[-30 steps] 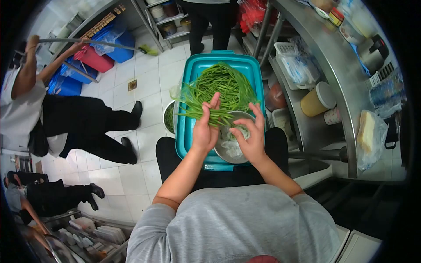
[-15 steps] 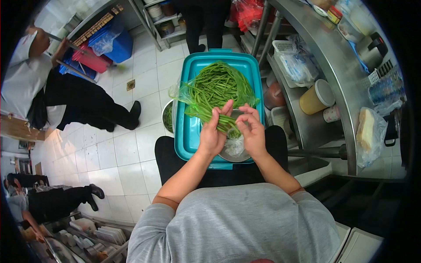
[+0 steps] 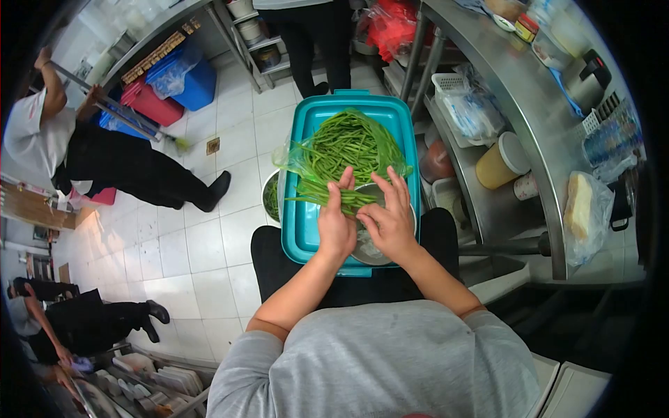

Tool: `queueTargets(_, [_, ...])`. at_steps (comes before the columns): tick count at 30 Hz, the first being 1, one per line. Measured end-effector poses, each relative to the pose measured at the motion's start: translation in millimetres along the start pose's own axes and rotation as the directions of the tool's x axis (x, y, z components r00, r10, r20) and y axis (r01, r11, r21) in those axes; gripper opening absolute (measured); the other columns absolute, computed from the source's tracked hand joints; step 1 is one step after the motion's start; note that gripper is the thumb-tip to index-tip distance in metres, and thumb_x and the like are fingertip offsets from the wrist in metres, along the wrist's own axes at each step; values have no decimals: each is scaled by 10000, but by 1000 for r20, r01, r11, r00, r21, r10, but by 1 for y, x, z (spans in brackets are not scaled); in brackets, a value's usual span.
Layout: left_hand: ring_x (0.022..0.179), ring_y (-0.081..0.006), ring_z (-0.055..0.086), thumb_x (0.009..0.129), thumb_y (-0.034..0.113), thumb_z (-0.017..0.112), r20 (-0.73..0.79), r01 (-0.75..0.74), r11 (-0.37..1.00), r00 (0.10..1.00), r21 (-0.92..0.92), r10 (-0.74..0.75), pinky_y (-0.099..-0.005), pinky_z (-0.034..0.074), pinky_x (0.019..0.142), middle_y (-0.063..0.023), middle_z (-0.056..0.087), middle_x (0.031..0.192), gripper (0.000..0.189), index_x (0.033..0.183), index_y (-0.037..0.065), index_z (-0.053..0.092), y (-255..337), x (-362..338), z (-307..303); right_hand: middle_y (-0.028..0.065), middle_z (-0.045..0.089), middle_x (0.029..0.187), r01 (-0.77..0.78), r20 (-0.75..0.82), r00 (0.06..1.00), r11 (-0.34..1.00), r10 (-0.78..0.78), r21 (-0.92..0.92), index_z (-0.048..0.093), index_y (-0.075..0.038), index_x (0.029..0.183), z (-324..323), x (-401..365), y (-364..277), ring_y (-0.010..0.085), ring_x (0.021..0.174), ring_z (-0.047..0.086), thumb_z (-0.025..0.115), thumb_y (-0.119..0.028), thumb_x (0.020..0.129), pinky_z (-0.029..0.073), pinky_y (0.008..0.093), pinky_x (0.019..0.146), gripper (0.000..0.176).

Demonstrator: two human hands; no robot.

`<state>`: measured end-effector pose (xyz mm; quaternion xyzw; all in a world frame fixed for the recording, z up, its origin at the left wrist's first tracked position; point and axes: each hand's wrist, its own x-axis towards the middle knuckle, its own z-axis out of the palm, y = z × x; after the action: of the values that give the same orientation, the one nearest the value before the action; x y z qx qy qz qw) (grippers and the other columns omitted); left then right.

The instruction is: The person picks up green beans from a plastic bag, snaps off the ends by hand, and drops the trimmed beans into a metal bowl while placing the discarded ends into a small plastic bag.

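Note:
My left hand point(image 3: 337, 224) is closed around a bunch of green beans point(image 3: 313, 191), with the thumb over them. At the right end of the bunch, my right hand point(image 3: 391, 217) pinches thumb and forefinger together at the bean tips; its other fingers stretch up. Beneath the hands is a metal bowl point(image 3: 369, 256), partly covered, with something clear and plastic-like inside. Beyond them a large heap of green beans point(image 3: 348, 143) lies in a green plastic bag point(image 3: 391, 143). Bag and bowl rest on a turquoise tub lid or tray point(image 3: 294, 230) over my lap.
Left of the tray stands another metal bowl point(image 3: 268, 195) with green pieces. A steel shelf unit point(image 3: 519, 118) holding containers runs along the right. One person point(image 3: 118, 153) stands at left with a long handle, another point(image 3: 310, 42) ahead, and a third point(image 3: 83, 320) lower left.
The bunch in my left hand has shifted slightly left and lies flatter. My right hand has moved in to the bean tips. The person at left has moved the long handle.

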<state>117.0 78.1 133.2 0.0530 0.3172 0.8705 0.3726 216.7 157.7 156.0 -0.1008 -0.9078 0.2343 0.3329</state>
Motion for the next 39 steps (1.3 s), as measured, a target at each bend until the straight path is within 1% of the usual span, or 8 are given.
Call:
queueTargets(5, [1346, -283, 284, 1009, 327, 341, 25, 9, 1000, 1000, 2, -9, -416, 253, 1108, -185, 367, 1417, 369, 1204, 22, 410, -5, -6, -2, 225, 403, 1316, -53, 15, 999, 997, 52, 48, 601, -45, 802, 6, -6, 0, 447, 1323, 261, 661, -131, 752, 185, 587, 1064, 117])
queueTargets(11, [1355, -289, 286, 1013, 314, 329, 16, 52, 999, 999, -15, -51, -417, 239, 1113, -182, 399, 1401, 269, 1038, 87, 470, -7, -9, 0, 229, 413, 1270, -45, 7, 999, 999, 44, 21, 560, -31, 787, 8, -12, -4, 465, 1318, 257, 620, -85, 753, 182, 601, 1060, 88])
queueTargets(15, [1356, -285, 289, 1011, 309, 340, 40, 73, 993, 997, -88, -70, -417, 248, 1111, -189, 396, 1401, 271, 1036, 74, 473, -7, -10, -2, 226, 419, 1257, -145, -143, 980, 989, 142, -9, 537, -29, 761, 11, -14, -2, 467, 1312, 266, 592, -58, 751, 182, 606, 1056, 63])
queueTargets(22, [1331, -288, 335, 1009, 307, 356, -35, -37, 999, 999, -31, 36, -436, 278, 1100, -205, 399, 1391, 291, 1032, 36, 460, 16, 4, -14, 200, 455, 1222, -146, -73, 987, 986, 140, -77, 595, -53, 826, 3, -20, 7, 436, 1277, 317, 687, -187, 774, 194, 576, 1056, 171])
queueTargets(28, [1291, -282, 396, 1007, 303, 364, -18, 52, 999, 998, -15, -52, -431, 335, 1066, -197, 410, 1381, 403, 1284, 11, 346, 16, 5, -18, 193, 495, 1192, -207, -137, 967, 975, 216, 76, 632, -60, 828, 6, -7, 9, 442, 1237, 355, 722, -189, 753, 274, 521, 1027, 175])
queueTargets(31, [1288, -272, 399, 1005, 294, 373, -5, 62, 998, 998, 6, -62, -414, 354, 1045, -191, 422, 1375, 450, 1356, 26, 285, 11, 2, -18, 181, 520, 1169, -247, -77, 964, 962, 256, 118, 639, -54, 825, 13, -8, 16, 401, 1193, 428, 736, -187, 744, 353, 452, 985, 183])
queueTargets(34, [1287, -265, 400, 1005, 289, 380, 33, 74, 997, 997, 35, -75, -392, 366, 1024, -185, 424, 1377, 415, 1328, 36, 320, 10, 1, -16, 170, 551, 1146, -476, 104, 872, 776, 479, 415, 653, -44, 819, 23, -15, 30, 339, 1137, 498, 739, -184, 748, 403, 388, 938, 178])
queueTargets(39, [1299, -261, 386, 1005, 293, 380, 89, 53, 996, 994, 78, -60, -379, 349, 1029, -179, 415, 1388, 379, 1289, 43, 356, 12, -1, -9, 167, 571, 1147, -567, 291, 824, 694, 486, 445, 680, -35, 825, 20, -14, 36, 286, 1117, 523, 727, -184, 766, 409, 356, 928, 167])
